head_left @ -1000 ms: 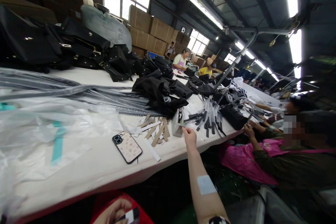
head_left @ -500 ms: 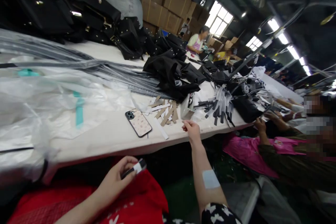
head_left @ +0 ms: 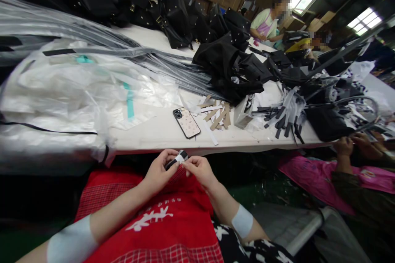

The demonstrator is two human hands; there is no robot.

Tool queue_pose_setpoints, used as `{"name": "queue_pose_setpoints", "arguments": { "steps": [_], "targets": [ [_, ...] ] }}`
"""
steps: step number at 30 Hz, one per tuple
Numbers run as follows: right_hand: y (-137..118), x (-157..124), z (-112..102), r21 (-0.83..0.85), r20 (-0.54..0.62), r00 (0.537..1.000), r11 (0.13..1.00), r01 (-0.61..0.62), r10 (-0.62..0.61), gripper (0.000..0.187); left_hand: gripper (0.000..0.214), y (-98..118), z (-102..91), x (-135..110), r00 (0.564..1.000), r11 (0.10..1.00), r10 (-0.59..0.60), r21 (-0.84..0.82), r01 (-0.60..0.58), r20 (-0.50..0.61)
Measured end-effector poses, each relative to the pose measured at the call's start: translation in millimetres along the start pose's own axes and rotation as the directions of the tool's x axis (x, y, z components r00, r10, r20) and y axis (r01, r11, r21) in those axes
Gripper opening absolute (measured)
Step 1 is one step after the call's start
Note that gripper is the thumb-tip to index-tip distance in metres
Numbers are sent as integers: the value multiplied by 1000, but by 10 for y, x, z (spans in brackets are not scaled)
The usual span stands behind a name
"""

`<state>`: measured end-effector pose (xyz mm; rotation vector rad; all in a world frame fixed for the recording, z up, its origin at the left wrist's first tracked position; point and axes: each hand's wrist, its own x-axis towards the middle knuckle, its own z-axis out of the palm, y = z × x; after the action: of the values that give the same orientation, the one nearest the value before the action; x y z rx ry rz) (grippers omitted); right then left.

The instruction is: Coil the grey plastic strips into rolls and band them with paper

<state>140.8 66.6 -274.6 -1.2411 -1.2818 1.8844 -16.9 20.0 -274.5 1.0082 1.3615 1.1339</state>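
Over the lap, my left hand (head_left: 160, 170) is closed around a small black strip bundle (head_left: 183, 155) with a white band across it. My right hand (head_left: 200, 169) meets its near end, thumb and fingers pinched at the white band; what lies between those fingertips is too small to make out. Beyond them on the white table (head_left: 148, 135) lies a phone in a patterned case (head_left: 187, 123). Beside the phone are loose brown and white strips (head_left: 218, 116), and farther right a heap of black-ended clear strips (head_left: 288, 111).
Clear plastic sheeting (head_left: 77, 94) covers the left of the table. Black studded bags (head_left: 177, 20) and black cloth pieces (head_left: 225, 61) pile along the back. At right, a co-worker's hands (head_left: 344, 148) are at a black bag (head_left: 324, 121). A small box (head_left: 243, 116) stands mid-table.
My right hand has come back from the table edge by the box to meet my left hand. The left hand has risen slightly, still holding the strip bundle. The view has shifted.
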Motion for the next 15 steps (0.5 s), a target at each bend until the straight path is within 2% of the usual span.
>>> {"name": "queue_pose_setpoints", "arguments": {
  "steps": [6, 9, 12, 15],
  "targets": [
    [55, 16, 1, -45, 28, 999, 999, -28, 29, 39, 30, 16, 3, 4, 1000, 995, -30, -97, 30, -2],
    [33, -19, 28, -8, 103, 994, 999, -44, 44, 41, 38, 17, -12, 17, 990, 982, -121, -152, 109, -72],
    [61, -19, 105, 57, 142, 984, 991, -118, 109, 53, 44, -16, -55, 35, 969, 987, -160, -49, 154, -188],
    [151, 86, 226, 86, 42, 995, 992, -92, 88, 52, 39, -90, -66, 45, 974, 993, -32, 100, 55, -223]
  ]
}}
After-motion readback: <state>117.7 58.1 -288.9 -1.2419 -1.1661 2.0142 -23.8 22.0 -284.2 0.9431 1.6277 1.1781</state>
